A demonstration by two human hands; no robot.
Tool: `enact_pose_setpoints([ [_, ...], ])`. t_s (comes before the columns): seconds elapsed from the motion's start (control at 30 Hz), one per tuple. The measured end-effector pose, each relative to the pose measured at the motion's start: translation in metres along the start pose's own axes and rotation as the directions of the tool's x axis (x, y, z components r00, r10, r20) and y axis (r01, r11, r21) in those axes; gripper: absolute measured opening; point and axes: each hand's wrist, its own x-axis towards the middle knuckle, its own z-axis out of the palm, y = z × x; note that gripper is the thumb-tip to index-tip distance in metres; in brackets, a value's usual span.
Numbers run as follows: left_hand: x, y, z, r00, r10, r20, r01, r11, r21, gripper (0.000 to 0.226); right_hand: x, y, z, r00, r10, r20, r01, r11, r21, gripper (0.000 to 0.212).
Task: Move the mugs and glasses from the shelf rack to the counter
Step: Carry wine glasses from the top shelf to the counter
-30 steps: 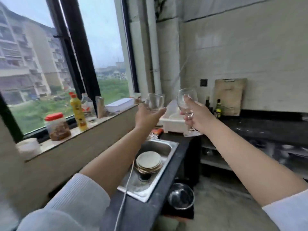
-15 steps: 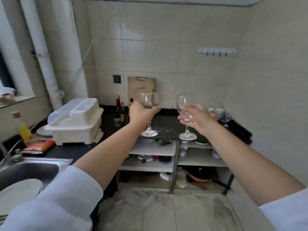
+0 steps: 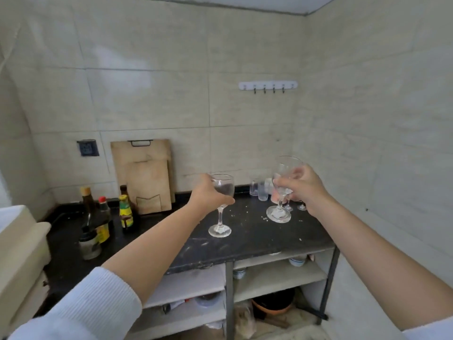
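- Left hand (image 3: 208, 196): fingers and thumb curled round the bowl of a wine glass (image 3: 221, 192), gripping it from the left side; the stem and foot hang below the hand.
- That glass stands upright; whether its foot touches the dark counter (image 3: 245, 244) or sits just above it cannot be told.
- Right hand (image 3: 302, 187): fingers wrapped round the bowl of a second wine glass (image 3: 285, 173), thumb on the near side.
- The second glass is tilted, rim leaning toward the right wall, its foot (image 3: 279, 214) low over the counter's rear right part; contact cannot be confirmed.
- Both forearms reach in from the lower edge, with white ribbed sleeves (image 3: 81, 310) pushed back.
- Just behind the right hand, at the back right corner of the counter, stands a cluster of small clear glasses (image 3: 259, 190); partly hidden stemmed feet show beside them.
- Against the back wall lean two wooden cutting boards (image 3: 147, 177).
- At the counter's left stand sauce bottles (image 3: 126, 209) and a small jar (image 3: 89, 245).
- A white hook rail (image 3: 268, 85) is fixed on the tiled wall above.
- Under the counter, open shelves (image 3: 277, 276) hold bowls and a pot.
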Motion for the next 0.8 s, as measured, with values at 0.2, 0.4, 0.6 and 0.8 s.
enact_pose_setpoints([
  [0.2,0.113,0.001,0.059,0.993,0.090,0.076,-0.088,0.996,-0.033,0.086,0.105,0.021,-0.015,0.997,-0.023,-0.069,0.015,0.994,-0.106,0.069],
  [0.4,0.218,0.002,0.124,0.988,0.054,0.145,-0.078,0.983,0.168,0.081,0.222,0.069,-0.032,0.998,-0.017,-0.059,-0.006,0.930,-0.367,0.065],
  [0.6,0.314,-0.002,0.182,0.990,-0.014,0.137,-0.035,0.939,0.343,0.082,0.343,0.116,-0.047,0.990,0.036,0.138,0.059,0.778,-0.626,0.054],
  [0.8,0.391,-0.020,0.228,0.989,-0.011,0.147,-0.062,0.874,0.483,0.073,0.439,0.174,-0.041,0.959,0.052,0.279,0.187,0.622,-0.760,0.062],
])
